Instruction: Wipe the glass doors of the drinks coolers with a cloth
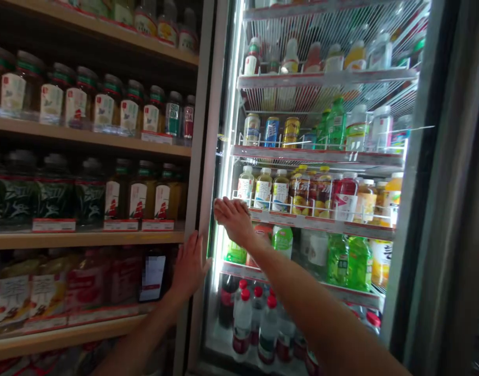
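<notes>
My left hand (189, 269) is open, its fingers apart against the upright frame (200, 172) between the wooden shelves and the drinks fridge. My right hand (235, 219) is raised at the left side of the lit fridge front, its fingers bent and pressed together. Some small greyish material seems to show at its knuckles, but I cannot make out what it is. Past this hand stand white-capped tea bottles (263, 189) on a wire-fronted shelf. A phone (153, 277) with a lit screen leans upright on a wooden shelf, left of my left hand.
Rows of bottled drinks (106, 107) fill the wooden shelves (86, 237) on the left. Inside the fridge are cans (271, 131), green bottles (349, 261) and, at the bottom, red-capped bottles (268, 329). A dark door edge (423, 209) bounds the fridge at right.
</notes>
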Available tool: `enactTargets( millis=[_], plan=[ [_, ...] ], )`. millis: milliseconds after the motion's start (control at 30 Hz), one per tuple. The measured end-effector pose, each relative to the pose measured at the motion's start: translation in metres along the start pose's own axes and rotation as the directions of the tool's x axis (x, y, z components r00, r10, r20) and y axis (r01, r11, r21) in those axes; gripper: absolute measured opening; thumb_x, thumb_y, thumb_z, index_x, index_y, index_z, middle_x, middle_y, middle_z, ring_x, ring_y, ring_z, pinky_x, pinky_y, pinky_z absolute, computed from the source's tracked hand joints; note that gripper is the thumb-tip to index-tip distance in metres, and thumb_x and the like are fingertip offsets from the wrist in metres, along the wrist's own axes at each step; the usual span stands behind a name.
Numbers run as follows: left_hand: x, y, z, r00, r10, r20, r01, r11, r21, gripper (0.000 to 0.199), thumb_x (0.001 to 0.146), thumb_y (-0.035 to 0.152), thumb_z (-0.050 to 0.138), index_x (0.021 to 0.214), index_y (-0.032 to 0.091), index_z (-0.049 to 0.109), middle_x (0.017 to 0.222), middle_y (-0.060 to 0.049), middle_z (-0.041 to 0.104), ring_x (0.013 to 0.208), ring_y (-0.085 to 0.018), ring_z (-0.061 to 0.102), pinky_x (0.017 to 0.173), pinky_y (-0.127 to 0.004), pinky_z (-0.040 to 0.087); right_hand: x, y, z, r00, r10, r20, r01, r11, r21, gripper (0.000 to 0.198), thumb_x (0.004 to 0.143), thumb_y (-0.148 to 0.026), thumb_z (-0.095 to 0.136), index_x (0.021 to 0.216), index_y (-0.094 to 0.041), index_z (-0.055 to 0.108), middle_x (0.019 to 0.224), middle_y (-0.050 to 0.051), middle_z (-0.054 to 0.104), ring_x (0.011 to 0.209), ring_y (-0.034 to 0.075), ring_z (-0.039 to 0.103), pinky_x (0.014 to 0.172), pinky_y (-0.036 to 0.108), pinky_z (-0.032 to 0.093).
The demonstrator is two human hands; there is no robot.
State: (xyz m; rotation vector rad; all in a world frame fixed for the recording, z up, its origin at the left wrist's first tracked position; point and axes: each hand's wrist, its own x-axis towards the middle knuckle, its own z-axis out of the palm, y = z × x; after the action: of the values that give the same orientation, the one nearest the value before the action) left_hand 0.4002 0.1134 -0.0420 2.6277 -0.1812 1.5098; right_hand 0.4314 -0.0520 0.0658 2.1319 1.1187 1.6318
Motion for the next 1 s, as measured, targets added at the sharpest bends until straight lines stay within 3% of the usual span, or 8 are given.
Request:
enactTargets(
  millis=[167, 267, 367, 567, 667, 767, 933, 1000],
  plan=[
    [0.015, 0.000, -0.005, 0.999, 0.008, -0.031, -0.009, 1.000, -0.021, 0.058, 0.080, 0.028, 0.046, 0.132, 0.008, 0.033, 0.142, -0.021, 0.033, 0.130, -0.030, 0.034, 0.101, -0.049, 0.036, -0.009, 0.009, -0.005, 0.944, -0.314, 0.101, 0.310, 0.949, 0.055, 0.029, 0.092, -0.022, 0.038, 0.116, -0.026, 0.055, 0.135, -0.003, 0.047, 0.125, 0.018, 0.040, 0.102, 0.039, 0.035],
    [0.033, 0.004, -0.011, 0.998, 0.019, -0.054, -0.022, 0.997, -0.069, 0.061, 0.079, 0.030, 0.048, 0.134, 0.009, 0.030, 0.143, -0.019, 0.032, 0.132, -0.030, 0.031, 0.104, -0.049, 0.033, 0.016, 0.043, -0.020, 0.994, -0.086, 0.066, 0.087, 0.996, -0.007, 0.036, 0.090, -0.017, 0.041, 0.123, -0.026, 0.050, 0.140, 0.000, 0.041, 0.132, 0.021, 0.032, 0.107, 0.044, 0.028],
    [0.054, 0.015, -0.019, 0.996, 0.024, -0.089, -0.032, 0.996, -0.086, 0.061, 0.080, 0.030, 0.047, 0.135, 0.009, 0.028, 0.144, -0.018, 0.030, 0.133, -0.029, 0.030, 0.105, -0.049, 0.031, 0.030, 0.068, -0.033, 0.994, 0.109, -0.015, -0.110, 0.992, -0.061, 0.040, 0.089, -0.015, 0.041, 0.127, -0.023, 0.047, 0.145, 0.003, 0.034, 0.136, 0.024, 0.025, 0.109, 0.048, 0.021],
    [0.081, 0.034, -0.034, 0.992, 0.057, -0.115, -0.066, 0.995, -0.079, 0.057, 0.081, 0.029, 0.048, 0.132, 0.009, 0.034, 0.144, -0.018, 0.030, 0.134, -0.028, 0.028, 0.107, -0.047, 0.031, -0.008, 0.077, -0.044, 0.964, -0.252, 0.084, 0.255, 0.967, -0.025, 0.040, 0.089, -0.018, 0.042, 0.128, -0.026, 0.045, 0.142, -0.001, 0.039, 0.133, 0.019, 0.028, 0.109, 0.042, 0.023],
    [0.091, 0.038, -0.039, 0.989, 0.086, -0.117, -0.095, 0.993, -0.075, 0.057, 0.081, 0.030, 0.048, 0.132, 0.008, 0.033, 0.144, -0.018, 0.030, 0.134, -0.029, 0.028, 0.106, -0.048, 0.031, -0.001, 0.099, -0.060, 1.000, 0.016, 0.023, -0.013, 0.995, -0.103, 0.051, 0.085, -0.014, 0.043, 0.135, -0.022, 0.038, 0.146, 0.003, 0.031, 0.137, 0.022, 0.021, 0.111, 0.046, 0.018],
    [0.099, 0.044, -0.041, 0.987, 0.092, -0.134, -0.103, 0.991, -0.083, 0.057, 0.082, 0.032, 0.047, 0.132, 0.009, 0.033, 0.144, -0.018, 0.031, 0.133, -0.029, 0.029, 0.106, -0.048, 0.031, 0.004, 0.116, -0.077, 0.977, 0.205, -0.062, -0.213, 0.963, -0.163, 0.055, 0.084, -0.016, 0.044, 0.138, -0.016, 0.032, 0.149, 0.006, 0.024, 0.138, 0.026, 0.015, 0.111, 0.050, 0.014],
    [0.106, 0.066, -0.039, 0.981, 0.131, -0.146, -0.147, 0.983, -0.106, 0.056, 0.084, 0.033, 0.045, 0.133, 0.009, 0.034, 0.145, -0.017, 0.029, 0.134, -0.029, 0.027, 0.106, -0.050, 0.030, -0.031, 0.122, -0.088, 0.984, -0.146, 0.103, 0.160, 0.976, -0.148, 0.045, 0.088, -0.020, 0.041, 0.133, -0.022, 0.041, 0.142, 0.001, 0.038, 0.136, 0.020, 0.023, 0.110, 0.043, 0.019],
    [0.109, 0.076, -0.038, 0.978, 0.154, -0.143, -0.171, 0.979, -0.112, 0.057, 0.084, 0.032, 0.045, 0.135, 0.011, 0.033, 0.146, -0.016, 0.027, 0.135, -0.028, 0.025, 0.106, -0.050, 0.029, -0.042, 0.133, -0.093, 0.995, -0.077, 0.065, 0.088, 0.978, -0.191, 0.044, 0.087, -0.020, 0.042, 0.131, -0.024, 0.043, 0.141, 0.001, 0.040, 0.135, 0.020, 0.025, 0.109, 0.045, 0.019]
  ],
)
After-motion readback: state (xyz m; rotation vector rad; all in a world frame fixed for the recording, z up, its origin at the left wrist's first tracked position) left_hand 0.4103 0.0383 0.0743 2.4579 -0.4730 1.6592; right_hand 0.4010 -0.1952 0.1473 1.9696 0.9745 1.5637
